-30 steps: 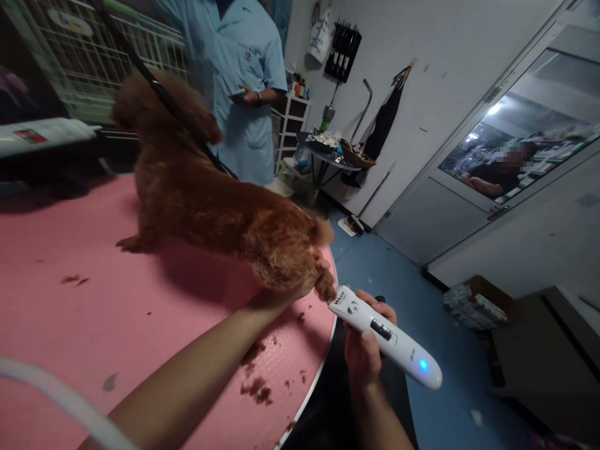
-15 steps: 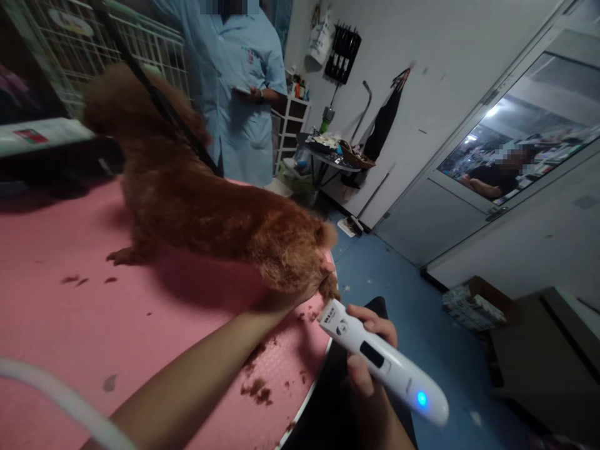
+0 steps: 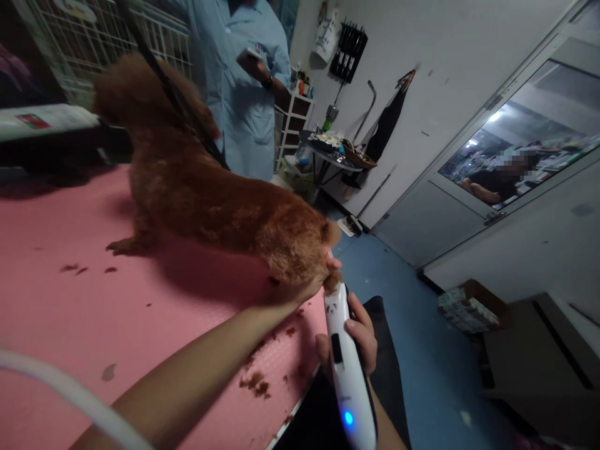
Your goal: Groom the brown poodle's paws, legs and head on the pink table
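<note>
A small brown curly dog (image 3: 206,181) stands on a pink grooming table (image 3: 70,312), its rear end toward me. My left hand (image 3: 307,284) is closed round the dog's hind paw at the table's right edge. My right hand (image 3: 351,337) grips a white electric clipper (image 3: 344,369) with a blue light, held nearly upright, its blade end touching the paw.
Clumps of cut brown fur (image 3: 255,384) lie on the table. A person in a light blue tunic (image 3: 244,81) stands behind the dog holding a phone. A black leash (image 3: 187,106) runs up from the dog. A white hose (image 3: 60,394), a cluttered side table (image 3: 335,156) and a cardboard box (image 3: 471,306) are nearby.
The clipper has swung from lying sideways to nearly upright, still at the paw. The person behind has raised the phone higher. The dog shifted slightly.
</note>
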`<action>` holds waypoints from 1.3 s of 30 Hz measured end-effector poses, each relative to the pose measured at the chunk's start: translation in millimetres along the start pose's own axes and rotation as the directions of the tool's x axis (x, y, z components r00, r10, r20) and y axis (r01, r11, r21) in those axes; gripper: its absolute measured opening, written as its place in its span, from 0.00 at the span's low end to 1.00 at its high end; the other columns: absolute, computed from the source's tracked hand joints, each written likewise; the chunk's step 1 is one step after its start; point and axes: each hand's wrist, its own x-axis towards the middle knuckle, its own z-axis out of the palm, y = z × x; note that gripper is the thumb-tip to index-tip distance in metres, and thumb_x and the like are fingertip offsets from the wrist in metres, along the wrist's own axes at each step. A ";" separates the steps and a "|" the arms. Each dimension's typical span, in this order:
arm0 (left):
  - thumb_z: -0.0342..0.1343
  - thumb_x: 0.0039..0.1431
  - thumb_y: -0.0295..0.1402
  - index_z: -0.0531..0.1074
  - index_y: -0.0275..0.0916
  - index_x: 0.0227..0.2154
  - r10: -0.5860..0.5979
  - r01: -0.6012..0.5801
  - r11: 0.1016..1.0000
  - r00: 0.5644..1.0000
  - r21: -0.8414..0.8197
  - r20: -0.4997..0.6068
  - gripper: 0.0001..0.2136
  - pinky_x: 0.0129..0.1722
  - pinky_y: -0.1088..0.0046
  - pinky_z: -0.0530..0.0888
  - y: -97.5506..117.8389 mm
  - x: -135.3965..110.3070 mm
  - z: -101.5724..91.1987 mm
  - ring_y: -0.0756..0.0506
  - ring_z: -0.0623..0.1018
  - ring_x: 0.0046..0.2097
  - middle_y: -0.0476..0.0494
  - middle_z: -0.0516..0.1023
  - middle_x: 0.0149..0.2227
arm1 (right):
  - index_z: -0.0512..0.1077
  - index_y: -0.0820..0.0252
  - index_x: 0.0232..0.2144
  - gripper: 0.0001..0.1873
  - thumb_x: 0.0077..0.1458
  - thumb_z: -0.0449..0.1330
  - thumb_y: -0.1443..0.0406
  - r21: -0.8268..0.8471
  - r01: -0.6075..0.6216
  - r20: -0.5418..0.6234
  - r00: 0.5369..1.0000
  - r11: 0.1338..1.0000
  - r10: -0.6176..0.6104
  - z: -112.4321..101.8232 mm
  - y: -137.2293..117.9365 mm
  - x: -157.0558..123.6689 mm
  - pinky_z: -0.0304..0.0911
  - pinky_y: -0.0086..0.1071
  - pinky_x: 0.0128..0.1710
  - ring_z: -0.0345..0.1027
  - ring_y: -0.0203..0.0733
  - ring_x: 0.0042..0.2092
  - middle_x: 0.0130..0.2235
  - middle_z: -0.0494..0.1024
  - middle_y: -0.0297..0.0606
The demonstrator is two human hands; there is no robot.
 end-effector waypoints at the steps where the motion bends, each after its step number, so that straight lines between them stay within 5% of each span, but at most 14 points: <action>1: 0.56 0.52 0.55 0.62 0.39 0.17 0.004 -0.004 1.000 1.000 -0.007 -0.020 0.24 0.23 0.74 0.67 0.2 -0.2 1.5 0.51 0.67 0.22 0.53 0.62 0.16 | 0.63 0.54 0.53 0.27 0.50 0.65 0.64 0.019 -0.026 0.039 0.999 0.999 0.025 -1.2 -1.4 0.0 0.74 0.50 0.43 0.69 0.56 0.55 0.57 0.69 0.47; 6: 0.57 0.53 0.50 0.64 0.40 0.20 0.029 -0.027 0.999 0.997 0.032 -0.068 0.19 0.27 0.73 0.69 15.2 -3.9 7.9 0.48 0.71 0.26 0.51 0.65 0.18 | 0.63 0.51 0.52 0.28 0.49 0.65 0.66 0.022 -0.056 0.016 0.998 0.998 0.055 -7.2 -2.6 -6.0 0.75 0.48 0.39 0.70 0.53 0.52 0.54 0.71 0.43; 12: 0.54 0.54 0.51 0.56 0.40 0.12 0.024 -0.022 0.998 0.999 0.053 -0.026 0.25 0.28 0.72 0.69 39.0 -9.9 14.9 0.50 0.68 0.22 0.51 0.61 0.15 | 0.63 0.54 0.54 0.32 0.47 0.68 0.64 -0.028 0.015 -0.013 1.000 1.000 -0.015 5.1 10.1 -10.8 0.75 0.51 0.40 0.69 0.56 0.54 0.58 0.68 0.48; 16: 0.54 0.54 0.51 0.60 0.39 0.13 0.029 -0.025 0.995 0.999 0.095 -0.042 0.24 0.29 0.73 0.69 30.6 -9.5 13.2 0.51 0.70 0.23 0.50 0.65 0.16 | 0.62 0.53 0.55 0.31 0.49 0.66 0.66 -0.002 0.023 -0.022 0.999 1.000 -0.023 7.8 10.9 -6.8 0.74 0.52 0.43 0.68 0.56 0.56 0.60 0.66 0.47; 20: 0.57 0.53 0.50 0.65 0.39 0.18 -0.024 0.024 1.000 0.993 -0.004 -0.118 0.20 0.26 0.74 0.69 9.1 -4.3 8.9 0.50 0.71 0.23 0.51 0.67 0.18 | 0.63 0.53 0.53 0.28 0.50 0.64 0.66 0.099 -0.045 0.169 0.985 0.994 0.028 -4.1 5.0 -12.6 0.74 0.53 0.44 0.69 0.56 0.55 0.58 0.68 0.47; 26: 0.58 0.53 0.48 0.62 0.39 0.18 0.041 -0.043 0.999 0.994 -0.013 -0.101 0.20 0.25 0.75 0.68 6.3 2.3 13.1 0.52 0.69 0.23 0.52 0.65 0.18 | 0.63 0.49 0.51 0.31 0.45 0.67 0.68 -0.049 -0.051 -0.059 0.997 0.998 0.048 -11.6 12.2 -40.8 0.76 0.50 0.37 0.69 0.56 0.54 0.58 0.68 0.45; 32: 0.58 0.52 0.49 0.58 0.40 0.15 0.094 -0.095 0.995 0.990 -0.002 -0.109 0.23 0.22 0.74 0.64 22.3 -4.7 18.1 0.53 0.62 0.19 0.53 0.60 0.15 | 0.64 0.52 0.52 0.33 0.44 0.70 0.65 -0.065 0.071 -0.016 0.997 0.995 -0.072 -1.2 23.2 -31.6 0.77 0.45 0.37 0.68 0.56 0.55 0.59 0.67 0.46; 39: 0.58 0.54 0.48 0.63 0.40 0.16 0.024 -0.018 0.999 0.994 0.050 -0.111 0.20 0.26 0.72 0.69 17.5 -6.0 13.3 0.50 0.69 0.23 0.50 0.67 0.18 | 0.64 0.49 0.52 0.31 0.47 0.69 0.63 -0.046 0.045 0.006 0.999 0.998 -0.044 -3.7 23.1 -30.5 0.77 0.46 0.38 0.70 0.53 0.53 0.61 0.65 0.44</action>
